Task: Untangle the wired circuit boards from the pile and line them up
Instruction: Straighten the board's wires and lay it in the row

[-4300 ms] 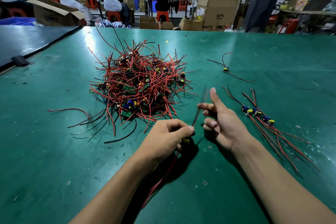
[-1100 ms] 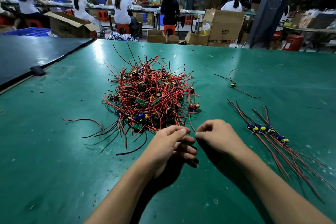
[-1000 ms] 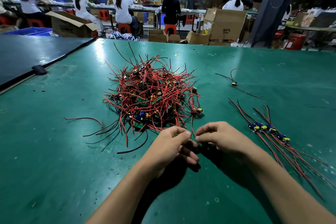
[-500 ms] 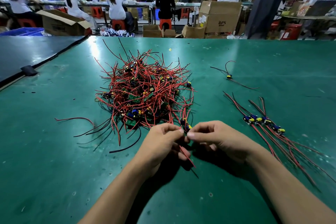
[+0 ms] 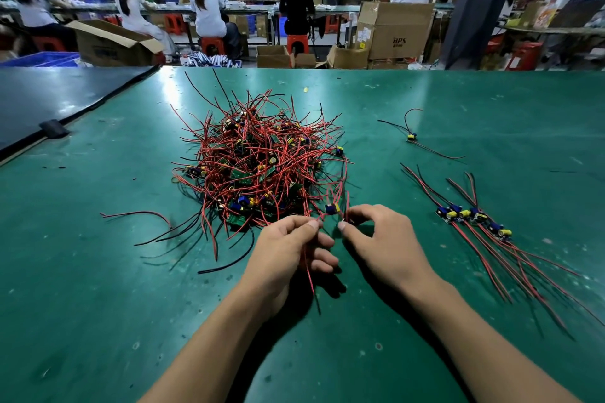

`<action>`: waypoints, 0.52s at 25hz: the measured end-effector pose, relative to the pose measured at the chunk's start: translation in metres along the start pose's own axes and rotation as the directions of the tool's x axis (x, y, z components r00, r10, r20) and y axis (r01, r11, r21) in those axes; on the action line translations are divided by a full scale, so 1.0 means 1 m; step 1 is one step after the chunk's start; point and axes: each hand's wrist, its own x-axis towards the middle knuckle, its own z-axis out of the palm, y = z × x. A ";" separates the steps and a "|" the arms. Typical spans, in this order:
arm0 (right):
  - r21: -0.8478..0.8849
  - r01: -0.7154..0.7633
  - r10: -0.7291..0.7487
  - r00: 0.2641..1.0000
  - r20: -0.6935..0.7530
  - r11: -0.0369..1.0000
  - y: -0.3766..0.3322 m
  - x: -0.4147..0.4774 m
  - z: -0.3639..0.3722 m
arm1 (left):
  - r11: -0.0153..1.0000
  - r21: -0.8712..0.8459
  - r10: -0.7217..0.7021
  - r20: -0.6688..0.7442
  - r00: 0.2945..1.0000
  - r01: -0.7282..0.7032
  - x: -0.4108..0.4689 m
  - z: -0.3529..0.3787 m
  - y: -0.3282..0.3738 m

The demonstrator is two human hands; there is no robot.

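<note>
Both hands are engaged. My left hand (image 5: 288, 249) pinches red leads (image 5: 309, 271) between thumb and forefinger, and my right hand (image 5: 383, 239) pinches leads just beside it. One wired circuit board (image 5: 332, 208) sits just beyond the fingertips, between the two hands, at the near edge of the pile (image 5: 258, 167). Its far leads run up into the tangle; one lead trails toward me under the left hand. The lined-up row (image 5: 471, 217) lies to the right on the table (image 5: 98, 288), its leads slanting toward the near right corner. Judgement: the right hand is nearer the row, so the board should come out toward me, then go right.
</note>
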 end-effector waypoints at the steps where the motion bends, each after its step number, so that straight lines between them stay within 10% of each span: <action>1: 0.076 0.008 -0.008 1.000 0.001 0.997 0.003 0.001 -0.002 | 0.999 -0.044 -0.002 -0.018 1.000 0.002 0.001 -0.001 0.001; 4: 0.422 -0.105 0.106 0.994 0.021 0.901 0.007 0.001 -0.005 | 0.992 -0.127 0.016 -0.071 0.997 -0.025 0.003 -0.003 0.004; 8: 0.855 -0.167 0.357 0.934 -0.023 0.490 0.001 0.012 -0.017 | 0.985 -0.157 0.047 -0.119 0.992 -0.066 0.004 -0.005 0.004; 13: 0.986 -0.160 0.522 0.837 0.165 -0.055 0.002 0.019 -0.038 | 0.975 -0.170 0.116 -0.151 0.982 -0.141 0.005 -0.005 0.002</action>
